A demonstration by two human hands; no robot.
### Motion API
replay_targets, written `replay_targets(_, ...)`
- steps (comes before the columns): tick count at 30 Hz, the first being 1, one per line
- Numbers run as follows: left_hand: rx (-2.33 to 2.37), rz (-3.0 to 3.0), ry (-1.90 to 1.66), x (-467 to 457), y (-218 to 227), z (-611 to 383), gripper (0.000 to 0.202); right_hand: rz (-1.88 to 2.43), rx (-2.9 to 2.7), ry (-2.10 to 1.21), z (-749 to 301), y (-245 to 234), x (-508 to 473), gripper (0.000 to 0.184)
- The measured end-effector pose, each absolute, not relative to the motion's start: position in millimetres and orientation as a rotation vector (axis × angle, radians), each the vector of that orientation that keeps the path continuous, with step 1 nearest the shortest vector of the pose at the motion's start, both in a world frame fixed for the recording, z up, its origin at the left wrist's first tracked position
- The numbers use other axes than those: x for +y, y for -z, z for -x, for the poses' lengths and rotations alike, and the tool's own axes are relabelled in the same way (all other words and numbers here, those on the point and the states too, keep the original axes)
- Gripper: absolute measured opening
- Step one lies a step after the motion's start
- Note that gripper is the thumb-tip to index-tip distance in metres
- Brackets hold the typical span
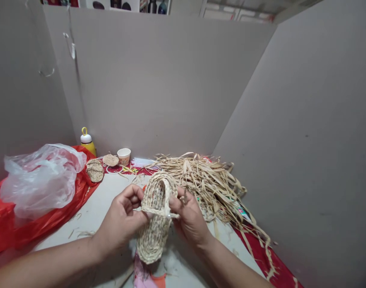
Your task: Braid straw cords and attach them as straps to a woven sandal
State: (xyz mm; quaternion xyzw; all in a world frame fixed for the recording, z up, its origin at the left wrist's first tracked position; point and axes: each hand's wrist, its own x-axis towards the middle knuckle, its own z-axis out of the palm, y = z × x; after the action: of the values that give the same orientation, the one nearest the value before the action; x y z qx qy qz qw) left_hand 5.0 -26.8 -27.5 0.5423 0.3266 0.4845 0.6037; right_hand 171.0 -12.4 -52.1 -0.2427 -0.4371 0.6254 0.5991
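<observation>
Here it is in the lower middle of the frame, a pale, straw-coloured oval woven piece shaped like a slipper [153, 240], up off the table and held between two hands! Its long axis runs nearly upright in the picture, the upper end leaning a touch to the right; one rounded end points up and away from the person, the other down towards the bottom edge. Look at the surface: coarse, rope-like rows curve round the rim, with darker flecks along the middle. A pale plaited cross strap [154, 211] spans the width, meeting a second pale plaited strip [167, 194] that climbs towards the upper end, and a short tail juts right from the join. The left hand [118, 220] pinches the left edge, thumb by the cross strap; the right hand [189, 218] grips the right edge, thumb against the climbing strip. Behind, right of centre, sprawls a heap of dry tan fibre strips [197, 172].
</observation>
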Motion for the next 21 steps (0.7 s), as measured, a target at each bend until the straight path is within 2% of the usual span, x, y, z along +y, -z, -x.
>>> replay_targets(6,0.697,-1.123,-1.039,-28,24,-3,0.024,0.588,-0.926,-1.51,-168,45,-16,0.029)
replay_targets(21,0.615,-0.968,-0.965,-32,14,-6,0.032,0.628,-0.898,-1.578,-166,40,-18,0.037)
